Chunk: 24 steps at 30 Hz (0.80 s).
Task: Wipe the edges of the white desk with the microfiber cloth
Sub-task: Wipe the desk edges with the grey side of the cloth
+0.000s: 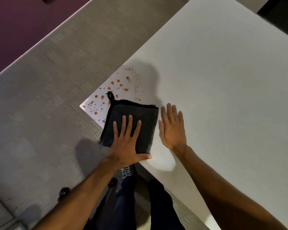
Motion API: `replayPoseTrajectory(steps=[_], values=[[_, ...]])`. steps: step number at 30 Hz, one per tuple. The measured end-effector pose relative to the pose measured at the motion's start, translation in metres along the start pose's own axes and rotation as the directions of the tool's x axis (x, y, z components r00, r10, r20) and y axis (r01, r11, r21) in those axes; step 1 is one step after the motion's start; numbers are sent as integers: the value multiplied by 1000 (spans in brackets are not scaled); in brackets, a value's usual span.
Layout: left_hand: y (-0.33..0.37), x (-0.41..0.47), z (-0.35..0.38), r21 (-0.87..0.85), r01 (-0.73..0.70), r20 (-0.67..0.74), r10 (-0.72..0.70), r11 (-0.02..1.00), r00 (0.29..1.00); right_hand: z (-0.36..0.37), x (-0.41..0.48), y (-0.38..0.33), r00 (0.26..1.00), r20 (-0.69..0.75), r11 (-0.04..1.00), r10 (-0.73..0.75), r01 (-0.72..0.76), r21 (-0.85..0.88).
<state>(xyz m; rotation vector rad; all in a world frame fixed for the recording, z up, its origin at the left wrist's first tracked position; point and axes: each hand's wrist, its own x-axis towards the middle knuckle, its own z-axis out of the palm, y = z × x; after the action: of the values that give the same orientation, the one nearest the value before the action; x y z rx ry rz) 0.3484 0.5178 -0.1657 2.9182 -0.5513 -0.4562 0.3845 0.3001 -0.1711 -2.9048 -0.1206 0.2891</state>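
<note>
The dark folded cloth (131,123) lies at the corner of the white bench (223,80), its left edge hanging slightly past the bench's rim, its hanging loop pointing up toward the corner. The left hand (125,143) lies flat on top of it, fingers spread and pressing, not curled round it: an open grip, palm down. The right hand (171,128) rests open and flat on the bare bench just beside the cloth's right edge, holding nothing. Orange spatters (113,90) cover the corner directly ahead of the cloth, beyond the left fingertips, some touching its far edge. The left hand is the one on the cloth, so the likely move is a push forward along the rim toward the corner, the right hand bracing.
</note>
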Motion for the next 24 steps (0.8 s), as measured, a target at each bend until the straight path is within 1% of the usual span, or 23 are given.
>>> replayPoseTrajectory(steps=[3,6,10,13,16,18,21,24], values=[[-6,5,11,44,-65,-49,68,997,997,15,-1,2,1000,-4,992,-1,0,-128],[-11,14,19,54,-83,-118,89,995,989,14,7,0,1000,-7,982,18,-19,-187],[-19,46,12,36,9,-172,-3,999,985,10,21,-3,999,-12,978,30,-32,-206],[-28,86,-3,33,75,-212,-66,997,975,13,26,-2,999,-33,975,25,-32,-218],[-36,129,-18,27,103,-229,-94,994,969,18,27,1,998,-59,979,17,-28,-201],[-37,148,-26,42,120,-217,-108,992,970,20,28,3,997,-76,978,10,-25,-206],[-37,150,-28,75,79,-170,-65,994,983,22,27,4,996,-87,980,5,-22,-197],[-45,139,-30,114,-40,-129,55,993,990,22,27,4,996,-90,980,5,-23,-198]])
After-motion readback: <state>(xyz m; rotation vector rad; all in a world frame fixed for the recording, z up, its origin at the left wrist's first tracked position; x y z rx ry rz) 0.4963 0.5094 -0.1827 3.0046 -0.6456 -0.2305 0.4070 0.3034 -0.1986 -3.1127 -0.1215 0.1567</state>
